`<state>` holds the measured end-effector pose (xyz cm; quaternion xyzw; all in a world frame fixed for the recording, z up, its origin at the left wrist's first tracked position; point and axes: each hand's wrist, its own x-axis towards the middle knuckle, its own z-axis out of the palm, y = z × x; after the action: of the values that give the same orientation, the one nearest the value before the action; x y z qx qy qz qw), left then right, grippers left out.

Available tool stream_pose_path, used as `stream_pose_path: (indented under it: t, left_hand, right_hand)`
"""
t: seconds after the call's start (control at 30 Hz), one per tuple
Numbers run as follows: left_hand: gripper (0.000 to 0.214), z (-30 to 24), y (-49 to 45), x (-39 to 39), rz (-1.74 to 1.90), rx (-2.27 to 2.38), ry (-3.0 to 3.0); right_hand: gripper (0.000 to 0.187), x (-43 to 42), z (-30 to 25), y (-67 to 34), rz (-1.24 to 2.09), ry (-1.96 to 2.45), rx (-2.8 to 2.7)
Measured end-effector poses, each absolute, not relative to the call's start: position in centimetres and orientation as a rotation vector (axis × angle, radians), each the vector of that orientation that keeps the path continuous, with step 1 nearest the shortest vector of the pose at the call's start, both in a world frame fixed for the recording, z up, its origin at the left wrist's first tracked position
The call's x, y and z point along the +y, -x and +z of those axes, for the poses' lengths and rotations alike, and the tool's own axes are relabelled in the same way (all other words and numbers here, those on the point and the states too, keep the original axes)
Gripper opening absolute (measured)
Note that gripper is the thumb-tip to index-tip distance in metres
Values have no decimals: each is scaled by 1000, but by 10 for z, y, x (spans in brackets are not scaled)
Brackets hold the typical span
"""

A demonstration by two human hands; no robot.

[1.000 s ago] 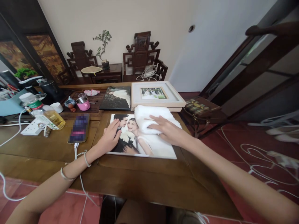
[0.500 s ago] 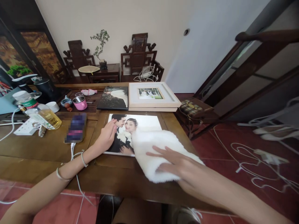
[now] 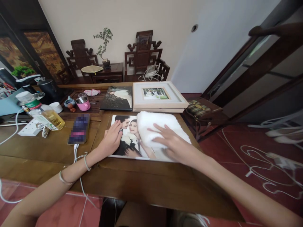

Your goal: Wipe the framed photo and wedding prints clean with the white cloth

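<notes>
A large wedding photo print (image 3: 129, 143) lies flat on the wooden table (image 3: 146, 186) in front of me. My left hand (image 3: 111, 140) rests flat on the print's left edge, fingers stretched out. My right hand (image 3: 169, 142) presses a folded white towel (image 3: 153, 126) down on the right half of the print, fingers spread on top of it. The towel hides the print's upper right corner.
Behind the print lie a dark photo (image 3: 117, 98) and a white framed picture (image 3: 157, 96). To the left are a phone (image 3: 79, 128) with a cable, an oil bottle (image 3: 49, 118), a pink cup (image 3: 83, 104) and a power strip (image 3: 29, 128). A checked bag (image 3: 200, 108) sits right.
The right hand drew the towel toward me off the print's near right corner, then pushed it back up onto the print's right half. The left hand stayed on the left edge.
</notes>
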<state>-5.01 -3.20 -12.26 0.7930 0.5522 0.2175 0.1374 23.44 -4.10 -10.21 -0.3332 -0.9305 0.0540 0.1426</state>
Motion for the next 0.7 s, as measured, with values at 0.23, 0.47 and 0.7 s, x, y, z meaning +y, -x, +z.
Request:
stream_pose_path:
  t: [0.23, 0.47, 0.7]
  left_hand:
    - [46, -126, 50, -30, 628, 1612, -2330]
    - [46, -129, 53, -27, 619, 1590, -2357]
    - [46, -129, 54, -27, 623, 1577, -2352]
  right_hand:
    - [56, -119, -93, -248, 220, 807, -2789]
    - [63, -62, -97, -239, 164, 923, -2701]
    - [63, 6, -84, -224, 111, 1106, -2732]
